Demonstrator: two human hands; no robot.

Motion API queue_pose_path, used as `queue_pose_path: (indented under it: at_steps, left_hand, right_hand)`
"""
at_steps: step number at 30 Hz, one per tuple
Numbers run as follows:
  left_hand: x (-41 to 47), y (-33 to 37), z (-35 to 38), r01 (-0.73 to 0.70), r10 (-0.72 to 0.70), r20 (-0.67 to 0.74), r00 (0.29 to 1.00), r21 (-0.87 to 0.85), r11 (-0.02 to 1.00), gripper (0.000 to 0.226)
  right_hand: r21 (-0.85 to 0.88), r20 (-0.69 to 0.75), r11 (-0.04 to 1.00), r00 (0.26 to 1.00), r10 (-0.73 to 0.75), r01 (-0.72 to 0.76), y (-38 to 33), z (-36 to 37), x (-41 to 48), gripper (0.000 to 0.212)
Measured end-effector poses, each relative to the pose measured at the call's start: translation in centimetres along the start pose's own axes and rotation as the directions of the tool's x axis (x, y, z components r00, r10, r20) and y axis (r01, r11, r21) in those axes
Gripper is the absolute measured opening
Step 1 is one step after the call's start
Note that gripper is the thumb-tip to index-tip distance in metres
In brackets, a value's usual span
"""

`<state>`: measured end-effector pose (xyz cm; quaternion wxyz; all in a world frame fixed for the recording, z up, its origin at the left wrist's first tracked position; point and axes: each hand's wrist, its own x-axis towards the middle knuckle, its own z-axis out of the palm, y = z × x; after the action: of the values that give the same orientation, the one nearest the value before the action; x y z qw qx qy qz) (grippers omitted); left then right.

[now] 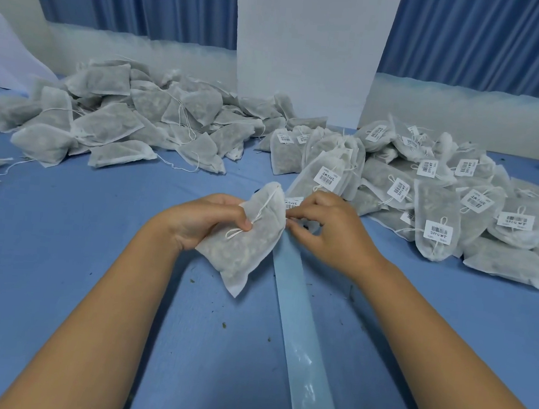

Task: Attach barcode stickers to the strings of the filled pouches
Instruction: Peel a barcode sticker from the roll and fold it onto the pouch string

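Strip (300, 308) x1, hands (206, 223) (329, 230) x2, pouch (245, 256) x1

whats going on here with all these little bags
A person is tagging filled pouches with barcode stickers. The left hand grips one pouch, thumb on its string. The right hand pinches a barcode sticker at the far end of the backing strip beside it. Unlabelled pouches are heaped on the left of the blue table, and labelled pouches on the right.
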<state>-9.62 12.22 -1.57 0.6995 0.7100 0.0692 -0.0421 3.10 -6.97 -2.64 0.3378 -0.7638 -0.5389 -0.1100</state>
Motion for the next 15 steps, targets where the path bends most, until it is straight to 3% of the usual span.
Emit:
queue_pose_path:
  at_steps: [3,9,15]
  left_hand:
    - [0.0,0.2,0.2,0.024,-0.023,-0.005,1.0,0.041,0.999,0.015]
    - [0.0,0.4,0.8,0.051,-0.041,-0.063,0.997,0.163,0.985,0.043]
    - [0.0,0.5,1.1,0.058,-0.046,-0.06,0.997,0.224,0.973,0.024]
  right_hand:
    - [0.122,-0.002,0.987,0.994,0.106,-0.105,-0.2,0.2,0.1,0.015]
    - [0.365,0.11,0.857,0.931,0.347,-0.363,-0.9,0.1,0.4,0.028]
    - [0.453,0.239,0.728,0.856,0.458,-0.515,-0.9,-0.2,0.4,0.022]
